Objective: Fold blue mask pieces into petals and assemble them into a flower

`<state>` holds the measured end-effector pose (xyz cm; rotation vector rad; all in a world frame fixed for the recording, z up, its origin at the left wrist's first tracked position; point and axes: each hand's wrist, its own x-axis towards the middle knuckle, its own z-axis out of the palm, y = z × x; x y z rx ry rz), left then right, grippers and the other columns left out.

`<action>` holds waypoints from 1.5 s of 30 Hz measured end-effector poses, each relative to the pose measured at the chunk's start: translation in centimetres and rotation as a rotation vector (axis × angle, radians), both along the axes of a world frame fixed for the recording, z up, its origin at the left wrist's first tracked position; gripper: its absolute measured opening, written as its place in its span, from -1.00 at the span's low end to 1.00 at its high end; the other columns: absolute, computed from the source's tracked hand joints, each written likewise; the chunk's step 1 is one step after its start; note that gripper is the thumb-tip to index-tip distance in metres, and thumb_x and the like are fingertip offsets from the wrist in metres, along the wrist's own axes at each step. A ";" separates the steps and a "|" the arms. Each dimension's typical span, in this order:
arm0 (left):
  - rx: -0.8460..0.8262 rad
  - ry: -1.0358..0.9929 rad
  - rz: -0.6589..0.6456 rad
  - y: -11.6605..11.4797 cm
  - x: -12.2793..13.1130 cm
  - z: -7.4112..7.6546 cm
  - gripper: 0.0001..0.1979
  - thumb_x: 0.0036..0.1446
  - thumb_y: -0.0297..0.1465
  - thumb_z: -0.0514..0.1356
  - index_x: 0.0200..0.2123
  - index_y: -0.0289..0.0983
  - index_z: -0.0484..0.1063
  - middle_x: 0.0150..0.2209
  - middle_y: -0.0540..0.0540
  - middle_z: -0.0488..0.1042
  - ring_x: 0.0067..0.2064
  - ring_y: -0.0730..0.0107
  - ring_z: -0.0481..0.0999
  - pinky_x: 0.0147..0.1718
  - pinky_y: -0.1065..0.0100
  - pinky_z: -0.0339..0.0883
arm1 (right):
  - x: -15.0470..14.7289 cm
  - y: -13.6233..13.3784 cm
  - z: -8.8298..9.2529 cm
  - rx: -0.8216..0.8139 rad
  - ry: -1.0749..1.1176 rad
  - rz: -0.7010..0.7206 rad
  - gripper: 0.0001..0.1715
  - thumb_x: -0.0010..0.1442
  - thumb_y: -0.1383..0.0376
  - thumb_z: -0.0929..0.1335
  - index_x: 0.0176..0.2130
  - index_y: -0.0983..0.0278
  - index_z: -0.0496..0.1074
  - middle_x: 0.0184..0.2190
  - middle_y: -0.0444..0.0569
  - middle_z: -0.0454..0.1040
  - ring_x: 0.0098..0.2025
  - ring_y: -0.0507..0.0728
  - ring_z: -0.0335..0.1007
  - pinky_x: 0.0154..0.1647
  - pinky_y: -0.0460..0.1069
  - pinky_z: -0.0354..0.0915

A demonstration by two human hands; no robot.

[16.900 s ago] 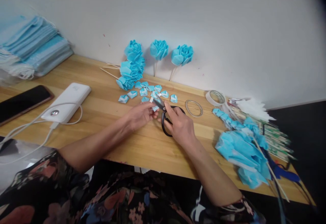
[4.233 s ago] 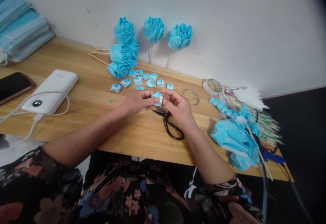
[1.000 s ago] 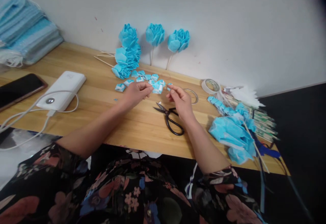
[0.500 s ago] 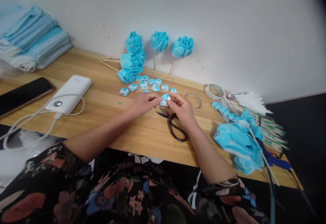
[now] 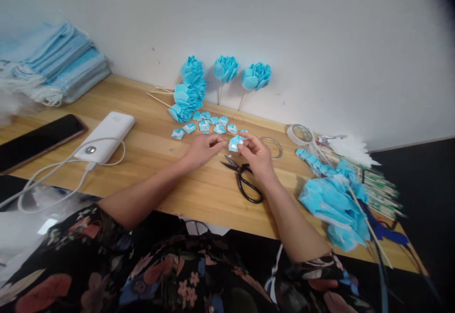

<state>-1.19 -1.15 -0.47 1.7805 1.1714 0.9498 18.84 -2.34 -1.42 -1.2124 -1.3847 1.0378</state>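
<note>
My right hand (image 5: 259, 155) pinches a small folded blue-and-white petal (image 5: 235, 143) between thumb and fingers, above the table. Just left of it is my left hand (image 5: 205, 151), thumb and fingertips pressed together and a little apart from the petal. Whether anything thin is between those fingertips is too small to tell. Below the petal, black-handled scissors (image 5: 245, 182) lie on the wood with their blades apart. Behind my hands several similar folded petals (image 5: 204, 124) are scattered.
Blue flowers on sticks (image 5: 256, 77) lean on the wall or lie stacked (image 5: 185, 96). A tape roll (image 5: 299, 134), a thin ring (image 5: 273, 147), crumpled blue material (image 5: 329, 201) and a blue-handled tool (image 5: 386, 232) are rightward. Leftward are a power bank (image 5: 106, 135), phone (image 5: 39, 142) and face masks (image 5: 67, 61).
My left fingertips have come away from the petal's left edge, and the petal stays in my right hand. The whole view has shifted slightly, with the scene sitting lower.
</note>
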 end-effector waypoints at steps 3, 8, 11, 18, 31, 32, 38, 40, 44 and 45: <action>-0.016 -0.018 0.040 -0.1 -0.2 0.1 -0.63 0.19 -0.18 0.08 -0.60 -0.24 0.25 -0.57 0.04 0.30 -0.47 0.46 0.26 -0.43 0.38 0.10 | 1.2 0.9 0.4 0.022 0.068 -0.151 -0.52 0.05 0.13 0.46 -0.02 0.18 0.51 -0.47 -0.24 0.36 -0.43 0.01 0.33 -0.32 -0.03 0.37; -0.067 0.033 -0.070 -0.8 0.1 0.1 -0.63 0.21 -0.21 0.08 -0.59 -0.25 0.30 -0.58 0.04 0.33 -0.51 0.49 0.23 -0.48 0.39 0.07 | 2.9 2.0 0.3 -0.043 0.138 -0.280 -0.47 0.01 0.09 0.48 -0.02 0.20 0.51 -0.48 -0.26 0.39 -0.46 0.00 0.34 -0.30 -0.02 0.40; -0.041 0.088 -0.172 -1.5 0.6 -0.2 -0.69 0.25 -0.25 0.09 -0.46 -0.27 0.46 -0.52 0.01 0.45 -0.46 0.46 0.34 -0.45 0.40 0.13 | 3.1 2.1 -0.1 -0.062 0.103 -0.281 -0.48 0.02 0.06 0.48 -0.04 0.20 0.53 -0.48 -0.24 0.42 -0.47 0.01 0.37 -0.30 -0.02 0.41; 0.158 0.145 -0.200 -2.1 1.0 -0.5 -0.75 0.19 -0.52 0.08 -0.20 -0.25 0.57 -0.24 -0.11 0.66 -0.24 0.32 0.58 -0.23 0.33 0.34 | 2.6 1.8 -1.0 -0.042 0.025 -0.213 -0.51 0.07 0.05 0.46 -0.04 0.22 0.57 -0.43 -0.17 0.50 -0.43 0.03 0.42 -0.27 0.02 0.45; 0.063 -0.068 0.291 1.3 -2.2 0.9 -0.77 0.05 -0.48 0.01 -0.42 -0.27 0.48 -0.48 0.00 0.46 -0.44 0.42 0.38 -0.39 0.38 0.23 | 1.5 1.4 -1.6 -0.065 -0.008 -0.084 -0.50 0.14 0.01 0.43 -0.01 0.22 0.58 -0.23 -0.02 0.66 -0.32 0.11 0.55 -0.14 0.10 0.53; 0.060 -0.073 0.295 1.5 -2.3 0.9 -0.77 0.04 -0.47 0.02 -0.41 -0.27 0.49 -0.48 0.00 0.45 -0.44 0.43 0.37 -0.40 0.38 0.23 | 1.4 1.3 -1.8 -0.066 -0.024 -0.041 -0.48 0.16 0.01 0.42 0.02 0.21 0.57 -0.17 0.00 0.66 -0.26 0.13 0.58 -0.11 0.12 0.54; 0.028 -0.096 0.319 2.4 -2.9 0.3 -0.75 0.00 -0.45 0.02 -0.38 -0.28 0.50 -0.48 0.00 0.45 -0.47 0.45 0.32 -0.44 0.40 0.20 | 1.9 1.4 -2.1 0.010 -0.159 -0.054 -0.50 0.22 0.05 0.37 0.08 0.17 0.55 0.07 0.06 0.61 -0.01 0.23 0.60 -0.01 0.17 0.54; 0.027 -0.111 0.345 2.8 -3.1 0.0 -0.74 0.00 -0.45 0.01 -0.37 -0.28 0.50 -0.46 -0.01 0.46 -0.48 0.45 0.31 -0.44 0.40 0.20 | 2.2 1.5 -1.8 0.028 -0.158 -0.072 -0.53 0.23 0.05 0.35 0.05 0.18 0.56 0.01 0.06 0.64 -0.03 0.23 0.61 -0.03 0.17 0.54; 0.022 -0.076 0.353 3.2 -3.2 -0.5 -0.74 0.00 -0.45 0.00 -0.37 -0.26 0.49 -0.46 0.00 0.46 -0.47 0.44 0.31 -0.43 0.40 0.21 | 2.1 1.3 -1.5 0.066 -0.204 -0.073 -0.58 0.25 0.10 0.33 0.00 0.20 0.57 -0.07 0.06 0.66 -0.08 0.21 0.61 0.00 0.17 0.52; 0.022 -0.056 0.341 3.2 -3.2 -0.6 -0.75 0.01 -0.44 0.01 -0.37 -0.26 0.50 -0.46 0.00 0.47 -0.47 0.44 0.31 -0.42 0.40 0.21 | 2.0 1.3 -1.5 0.080 -0.226 -0.072 -0.60 0.25 0.12 0.33 0.00 0.20 0.57 -0.08 0.05 0.66 -0.08 0.21 0.61 0.02 0.17 0.50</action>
